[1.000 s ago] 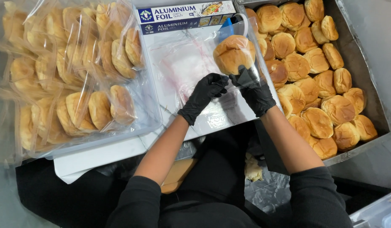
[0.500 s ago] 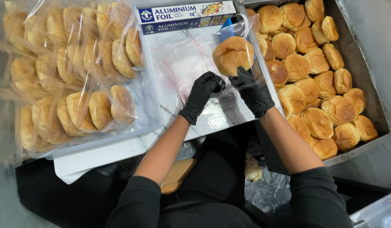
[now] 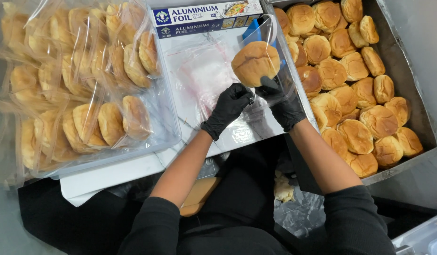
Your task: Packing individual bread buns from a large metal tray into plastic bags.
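Both gloved hands, left hand (image 3: 230,106) and right hand (image 3: 282,104), pinching clear bag (image 3: 270,56) around one bun (image 3: 255,63). Bagged buns (image 3: 86,94) fill tub; tray of loose buns (image 3: 360,94) mostly unbagged.

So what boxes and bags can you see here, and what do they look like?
Foil box: long flat carton at the top centre, white top, dark blue side, small food picture.
Clear bag: held by the left hand and right hand, both in black gloves, one golden bun inside.
Bagged buns: many see-through bags in a clear tub on the left.
Flat empty bags: clear, stacked below the box.
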